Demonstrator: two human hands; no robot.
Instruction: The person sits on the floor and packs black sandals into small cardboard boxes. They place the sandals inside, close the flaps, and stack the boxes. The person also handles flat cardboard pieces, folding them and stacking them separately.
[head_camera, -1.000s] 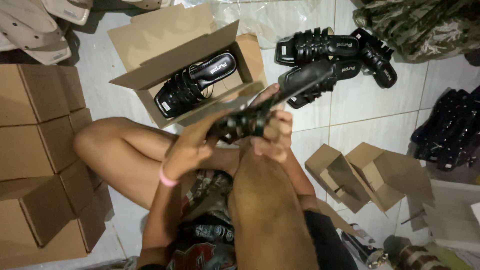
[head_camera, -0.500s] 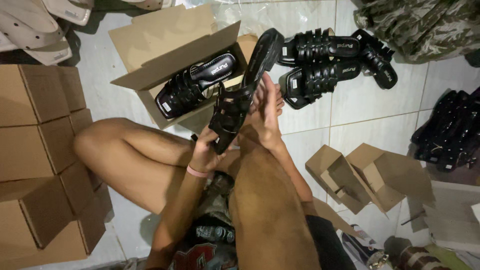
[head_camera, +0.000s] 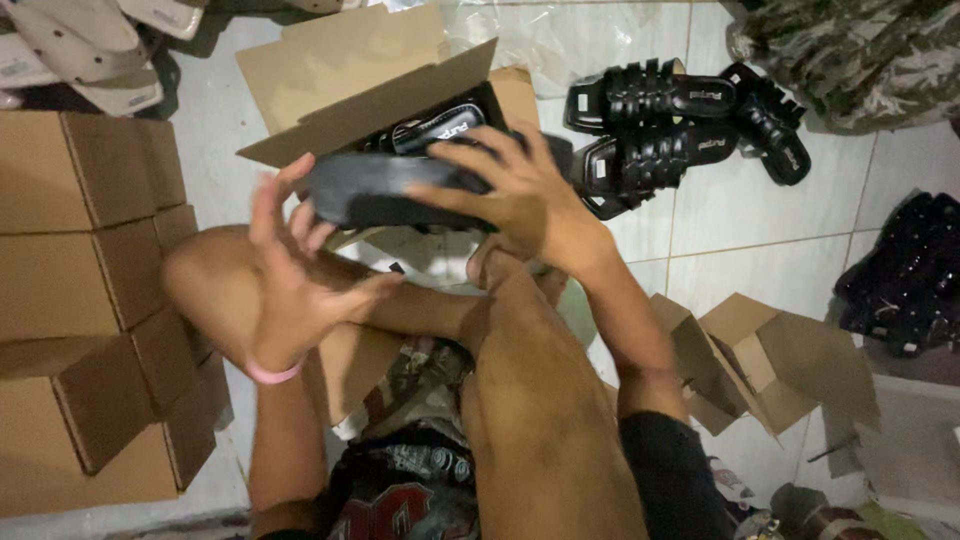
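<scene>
Above an open cardboard shoebox (head_camera: 330, 95) on the tiled floor (head_camera: 760, 215), the person's right hand (head_camera: 510, 195) gripped a black sandal (head_camera: 385, 190) sole-up, fingers spread across it, while the left hand (head_camera: 300, 280) hovered open just beside its toe end, holding nothing. A matching sandal (head_camera: 430, 128) already lay inside the box. The step appeared to be boxing the pair; the next move would likely call for turning the shoe to nest beside its mate. More black sandals (head_camera: 660, 125) waited nearby, and stacked closed boxes (head_camera: 85, 260) stood at the left.
</scene>
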